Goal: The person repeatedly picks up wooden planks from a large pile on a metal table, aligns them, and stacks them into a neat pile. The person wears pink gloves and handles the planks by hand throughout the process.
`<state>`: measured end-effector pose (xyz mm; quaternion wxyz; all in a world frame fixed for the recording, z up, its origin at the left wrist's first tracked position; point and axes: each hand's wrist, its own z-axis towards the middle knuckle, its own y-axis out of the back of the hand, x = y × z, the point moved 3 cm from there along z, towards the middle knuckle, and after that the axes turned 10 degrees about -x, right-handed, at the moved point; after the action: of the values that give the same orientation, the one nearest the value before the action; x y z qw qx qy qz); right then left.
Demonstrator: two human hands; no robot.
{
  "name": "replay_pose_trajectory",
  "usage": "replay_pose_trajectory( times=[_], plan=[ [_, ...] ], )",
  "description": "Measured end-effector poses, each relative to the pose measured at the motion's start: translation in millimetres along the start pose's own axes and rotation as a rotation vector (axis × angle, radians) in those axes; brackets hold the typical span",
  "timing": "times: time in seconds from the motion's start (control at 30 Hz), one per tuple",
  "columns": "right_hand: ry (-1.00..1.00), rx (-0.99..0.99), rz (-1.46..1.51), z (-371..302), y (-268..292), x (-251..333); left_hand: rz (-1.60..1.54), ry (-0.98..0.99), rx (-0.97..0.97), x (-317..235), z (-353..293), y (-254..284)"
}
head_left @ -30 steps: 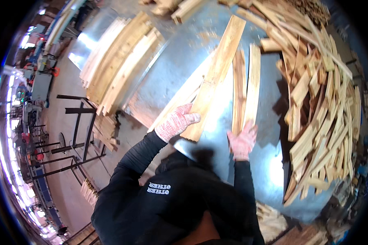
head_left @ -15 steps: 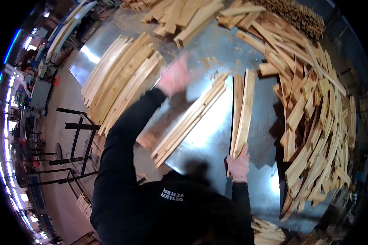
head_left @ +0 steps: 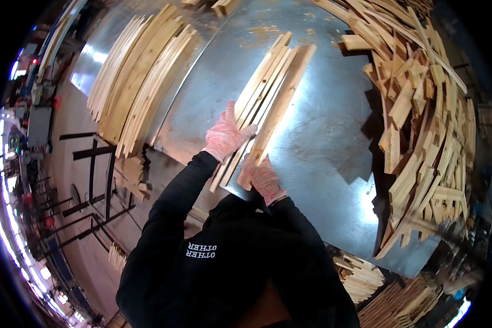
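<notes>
My left hand (head_left: 228,135), in a pinkish-white glove, lies against the near part of a small group of pale wooden strips (head_left: 262,82). Its fingers are apart, with the thumb stretched across the strips. In a matching glove, my right hand (head_left: 265,179) is closed round the near end of a wooden strip (head_left: 286,98). That strip runs close alongside the group, slanting away to the upper right; a narrow gap shows between them. Whether a second strip is under the held one, I cannot tell. Both lie over the metal table (head_left: 322,126).
Left of a seam in the tabletop stands a neat stack of long boards (head_left: 142,76). A big jumbled heap of offcuts (head_left: 415,126) covers the right side. Black metal frames (head_left: 95,175) stand on the floor at left. More bundled strips (head_left: 361,276) lie below the table's near edge.
My right hand has brought its wood leftward, up beside the group of strips. My left hand has come down from near the board stack onto that group.
</notes>
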<state>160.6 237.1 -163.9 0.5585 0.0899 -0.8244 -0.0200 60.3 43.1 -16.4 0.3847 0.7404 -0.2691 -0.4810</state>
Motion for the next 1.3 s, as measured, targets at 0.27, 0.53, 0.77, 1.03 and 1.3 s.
replay_pose_trajectory(
  times=[0.27,0.53,0.77,1.03,1.3],
  plan=[
    [0.155,0.410,-0.656,-23.8,-15.2,113.6,0.365,0.002,0.019,-26.0,-40.7,-3.7],
    [-0.057,0.034,-0.476,20.6,0.1,154.6,-0.053,-0.018,-0.029,25.5,-31.3,14.2],
    [-0.130,0.173,0.049,55.8,-5.4,106.9,-0.302,-0.139,0.179,97.1,-11.6,7.1],
    [-0.124,-0.119,0.438,12.7,66.6,142.0,-0.552,-0.050,0.081,120.1,-13.7,43.6],
    [-0.018,0.000,0.089,22.9,-59.9,237.3,0.185,-0.012,-0.115,158.5,2.1,103.9]
  ],
)
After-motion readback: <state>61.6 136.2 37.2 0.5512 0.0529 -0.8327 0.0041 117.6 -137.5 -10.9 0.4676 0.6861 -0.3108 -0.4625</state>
